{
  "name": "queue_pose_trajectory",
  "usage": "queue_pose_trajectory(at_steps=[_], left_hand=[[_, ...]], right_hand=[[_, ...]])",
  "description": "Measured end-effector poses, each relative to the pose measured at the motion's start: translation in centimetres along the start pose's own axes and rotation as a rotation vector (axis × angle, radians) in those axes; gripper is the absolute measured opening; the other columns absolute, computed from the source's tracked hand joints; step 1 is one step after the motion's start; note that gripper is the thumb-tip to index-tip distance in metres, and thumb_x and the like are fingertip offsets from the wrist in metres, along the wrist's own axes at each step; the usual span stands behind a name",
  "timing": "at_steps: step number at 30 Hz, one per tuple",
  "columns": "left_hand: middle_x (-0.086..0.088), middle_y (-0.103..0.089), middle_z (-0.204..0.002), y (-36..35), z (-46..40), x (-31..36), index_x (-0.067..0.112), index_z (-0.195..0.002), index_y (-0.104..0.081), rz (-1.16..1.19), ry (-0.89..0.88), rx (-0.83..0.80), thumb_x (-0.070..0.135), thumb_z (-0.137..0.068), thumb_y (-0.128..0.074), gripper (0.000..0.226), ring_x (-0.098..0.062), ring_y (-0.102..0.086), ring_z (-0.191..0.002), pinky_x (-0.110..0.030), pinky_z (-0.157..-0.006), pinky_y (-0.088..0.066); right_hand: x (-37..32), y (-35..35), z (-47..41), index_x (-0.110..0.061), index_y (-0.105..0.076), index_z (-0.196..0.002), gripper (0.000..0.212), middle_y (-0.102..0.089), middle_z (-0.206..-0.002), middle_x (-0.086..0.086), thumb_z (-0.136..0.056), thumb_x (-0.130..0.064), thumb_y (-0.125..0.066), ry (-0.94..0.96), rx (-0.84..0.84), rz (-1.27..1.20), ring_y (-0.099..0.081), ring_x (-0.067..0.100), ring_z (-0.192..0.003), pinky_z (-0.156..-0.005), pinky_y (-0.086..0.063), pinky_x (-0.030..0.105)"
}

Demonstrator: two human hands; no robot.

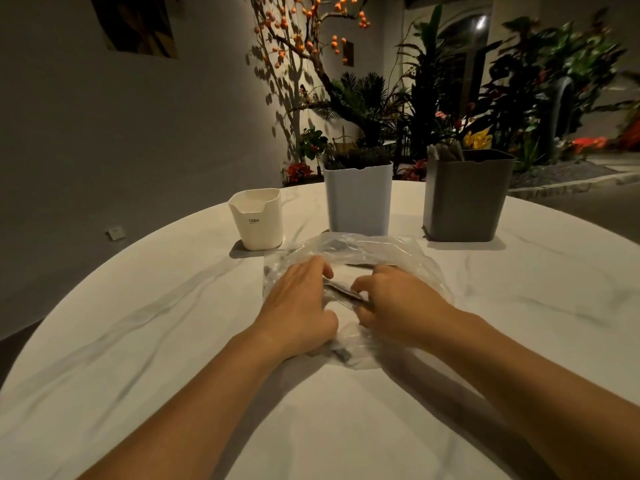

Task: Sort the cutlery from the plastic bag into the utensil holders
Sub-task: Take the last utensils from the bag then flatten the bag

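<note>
Left hand [298,303]: lying on the near-left part of the plastic bag [374,254], fingers curling down into the film; whether it is pinching the film or a piece inside, cannot tell.
Right hand [391,303]: sitting just beside the left, fingers bent, thumb and forefinger seeming to be pinching a thin dark piece of cutlery [343,291] through or inside the bag.
Plastic bag: clear, crumpled, lying mid-tabletop under both hands; more dark pieces showing through it, blurred.
Tabletop [138,341]: round, white marble look, carrying everything.
White holder [258,218]: small, standing toward the far-left edge, contents not showing.
Light blue holder [358,202]: standing at the far edge centre, just behind the bag, dark items poking above its rim.
Grey holder [465,199]: standing toward the far-right edge, pale wrapped items sticking out at its left corner.
Plants [450,98]: standing beyond the far edge.
</note>
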State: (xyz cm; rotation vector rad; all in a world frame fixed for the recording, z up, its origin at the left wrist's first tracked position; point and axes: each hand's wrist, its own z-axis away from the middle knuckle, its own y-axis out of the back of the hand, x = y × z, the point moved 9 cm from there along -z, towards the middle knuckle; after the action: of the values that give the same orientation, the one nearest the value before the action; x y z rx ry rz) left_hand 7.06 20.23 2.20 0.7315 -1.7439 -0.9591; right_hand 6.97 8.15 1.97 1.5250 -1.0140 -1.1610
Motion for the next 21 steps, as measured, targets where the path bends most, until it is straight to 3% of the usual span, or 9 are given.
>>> queue_pose_trajectory(at_steps=[4, 9, 13, 16, 18, 21], left_hand=[[0.011, -0.056, -0.126, 0.2, 0.1, 0.0, 0.031, -0.119, -0.050, -0.011, -0.045, 0.081, 0.017, -0.089, -0.056, 0.033, -0.009, -0.049, -0.114, -0.030, -0.097, -0.044], [0.016, -0.050, -0.137, -0.3, 0.6, 1.2, 0.032, -0.137, -0.056, -0.068, -0.197, 0.058, 0.018, -0.096, -0.063, 0.044, -0.006, -0.047, -0.123, -0.024, -0.107, -0.041], [0.013, -0.060, -0.121, -0.2, 0.6, 1.9, 0.030, -0.118, -0.069, -0.108, -0.244, 0.070, 0.021, -0.096, -0.063, 0.024, -0.010, -0.050, -0.113, -0.032, -0.102, -0.045], [0.011, -0.064, -0.109, -0.2, 0.6, 2.1, 0.031, -0.109, -0.073, -0.139, -0.247, 0.088, 0.021, -0.096, -0.062, 0.020, -0.013, -0.050, -0.106, -0.037, -0.096, -0.047], [0.009, -0.063, -0.109, -0.3, 0.5, 2.2, 0.031, -0.111, -0.073, -0.160, -0.250, 0.094, 0.019, -0.096, -0.061, 0.022, -0.014, -0.049, -0.106, -0.038, -0.096, -0.047], [0.009, -0.060, -0.113, -0.7, 0.4, 2.5, 0.030, -0.116, -0.071, -0.207, -0.255, 0.096, 0.021, -0.097, -0.062, 0.022, -0.012, -0.047, -0.107, -0.036, -0.095, -0.048]], right_hand=[[0.0, 0.1, 1.0, -0.027, -0.062, -0.123, 0.047, -0.058, -0.116, 0.000, -0.094, -0.062, -0.049, -0.020, -0.019, 0.089, -0.053, 0.016, -0.102, -0.093, -0.051, 0.033], [-0.4, 0.3, 1.1, -0.026, -0.060, -0.127, 0.035, -0.063, -0.113, 0.001, -0.095, -0.041, -0.063, -0.031, -0.012, 0.040, -0.056, 0.017, -0.097, -0.092, -0.052, 0.030], [-0.9, 0.5, 1.8, -0.022, -0.056, -0.124, 0.031, -0.057, -0.104, 0.000, -0.098, -0.038, -0.057, 0.018, 0.024, 0.130, -0.047, 0.016, -0.086, -0.074, -0.041, 0.028], [-1.1, 0.6, 2.0, -0.019, -0.054, -0.124, 0.031, -0.059, -0.111, 0.003, -0.099, -0.036, -0.056, 0.017, 0.022, 0.158, -0.046, 0.016, -0.087, -0.076, -0.041, 0.029], [-1.2, 0.4, 2.0, -0.017, -0.053, -0.122, 0.029, -0.055, -0.105, 0.002, -0.100, -0.036, -0.054, 0.019, 0.012, 0.160, -0.049, 0.016, -0.087, -0.077, -0.042, 0.027], [-1.2, 0.2, 2.2, -0.016, -0.050, -0.122, 0.029, -0.058, -0.112, 0.003, -0.101, -0.036, -0.052, 0.027, -0.003, 0.177, -0.051, 0.015, -0.090, -0.083, -0.047, 0.028]])
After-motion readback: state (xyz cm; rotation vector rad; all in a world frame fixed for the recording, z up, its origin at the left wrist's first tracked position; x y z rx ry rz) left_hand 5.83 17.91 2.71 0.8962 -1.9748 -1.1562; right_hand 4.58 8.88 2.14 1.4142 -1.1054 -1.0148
